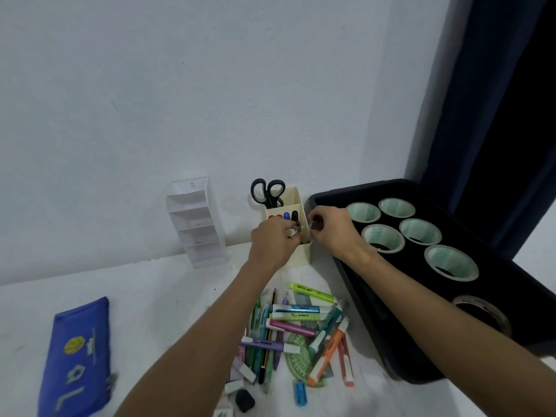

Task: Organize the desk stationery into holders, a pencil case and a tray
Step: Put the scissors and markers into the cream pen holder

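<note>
As both reach forward, left hand point(275, 236), right hand point(326, 225) at cream holder point(301, 254)

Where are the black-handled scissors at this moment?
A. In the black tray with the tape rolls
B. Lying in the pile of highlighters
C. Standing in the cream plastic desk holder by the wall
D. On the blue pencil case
C: the black-handled scissors stand handles-up in the rear section of the cream plastic desk holder, behind the markers, by the white wall.
</note>
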`<action>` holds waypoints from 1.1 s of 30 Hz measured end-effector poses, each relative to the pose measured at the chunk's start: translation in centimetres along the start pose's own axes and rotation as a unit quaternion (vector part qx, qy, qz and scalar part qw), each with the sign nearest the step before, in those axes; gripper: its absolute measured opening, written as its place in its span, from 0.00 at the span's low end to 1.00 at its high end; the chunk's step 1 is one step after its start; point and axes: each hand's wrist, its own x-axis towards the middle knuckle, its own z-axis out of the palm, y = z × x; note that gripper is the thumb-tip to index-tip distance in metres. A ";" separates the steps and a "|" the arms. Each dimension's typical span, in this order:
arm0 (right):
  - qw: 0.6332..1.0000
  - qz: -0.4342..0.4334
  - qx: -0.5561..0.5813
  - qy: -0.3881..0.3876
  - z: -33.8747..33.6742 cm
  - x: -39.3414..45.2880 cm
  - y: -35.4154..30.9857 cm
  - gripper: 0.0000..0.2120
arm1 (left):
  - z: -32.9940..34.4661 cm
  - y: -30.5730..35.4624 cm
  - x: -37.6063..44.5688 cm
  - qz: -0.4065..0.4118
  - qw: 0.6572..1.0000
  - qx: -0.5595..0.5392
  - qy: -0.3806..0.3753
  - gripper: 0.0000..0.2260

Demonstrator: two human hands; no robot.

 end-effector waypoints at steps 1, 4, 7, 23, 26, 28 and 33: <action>1.000 -0.001 0.000 -0.002 0.2 0.0 0.1 0.10 | 0.1 -0.1 -0.1 -0.003 1.000 0.017 -0.006 0.10; 1.000 0.009 0.013 -0.006 0.7 -0.1 0.4 0.09 | 0.6 -0.3 -0.4 -0.004 0.998 0.048 -0.031 0.09; 1.000 -0.001 0.028 -0.015 1.2 -0.4 0.6 0.10 | 0.7 -0.7 -0.6 0.020 0.997 0.060 -0.053 0.10; 0.991 -0.027 -0.015 -0.130 2.3 0.1 0.4 0.20 | -0.5 -3.5 -2.3 -0.039 0.997 -0.061 -0.031 0.16; 0.991 -0.051 -0.006 -0.122 2.7 0.2 -0.1 0.16 | -1.1 -2.9 -2.3 0.005 0.998 -0.062 -0.005 0.10; 0.991 -0.061 0.011 -0.119 2.7 0.2 -0.3 0.14 | -1.5 -2.2 -2.3 0.032 0.997 -0.067 0.020 0.11; 0.992 -0.054 -0.023 -0.110 2.2 0.1 0.1 0.12 | -1.3 -2.5 -2.0 0.032 0.999 -0.043 0.000 0.14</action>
